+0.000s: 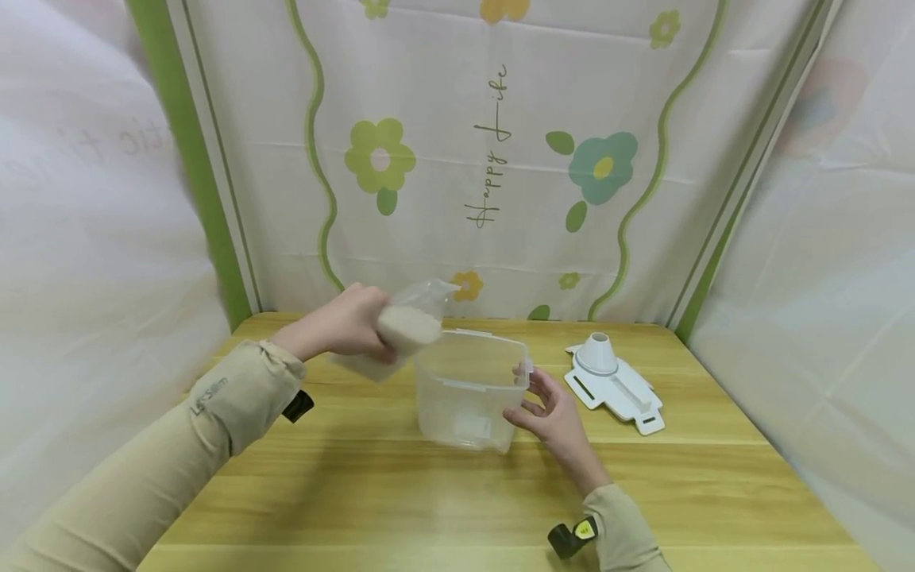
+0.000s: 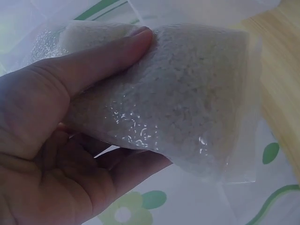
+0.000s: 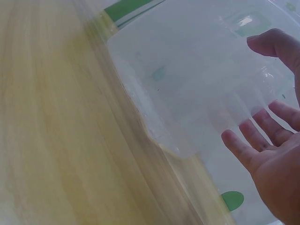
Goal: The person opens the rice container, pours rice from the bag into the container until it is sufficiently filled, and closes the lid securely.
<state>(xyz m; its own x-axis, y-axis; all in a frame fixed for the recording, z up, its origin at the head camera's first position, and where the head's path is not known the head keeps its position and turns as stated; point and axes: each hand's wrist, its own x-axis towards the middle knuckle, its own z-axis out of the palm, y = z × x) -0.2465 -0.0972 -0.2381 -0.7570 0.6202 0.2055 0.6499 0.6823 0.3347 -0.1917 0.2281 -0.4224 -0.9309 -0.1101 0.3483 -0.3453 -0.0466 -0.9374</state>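
Note:
A clear plastic bag of rice (image 1: 409, 327) is held up by my left hand (image 1: 352, 322), at the left rim of a clear plastic container (image 1: 468, 405). The bag tilts, its loose clear end pointing up and to the right. In the left wrist view, my thumb lies across the bag of rice (image 2: 187, 89) and the fingers are under it. The container, without a lid on it, stands on the table. My right hand (image 1: 554, 413) touches its right side, thumb toward the near wall. The right wrist view shows the fingers (image 3: 239, 145) spread and fairly straight against the container (image 3: 178, 89).
To the right of the container, a white plastic lid-like piece (image 1: 625, 393) lies on the wooden table (image 1: 400, 508), with a white cone-shaped cup (image 1: 597, 353) on it. A printed curtain (image 1: 443, 159) hangs behind the table, and pale sheets flank both sides.

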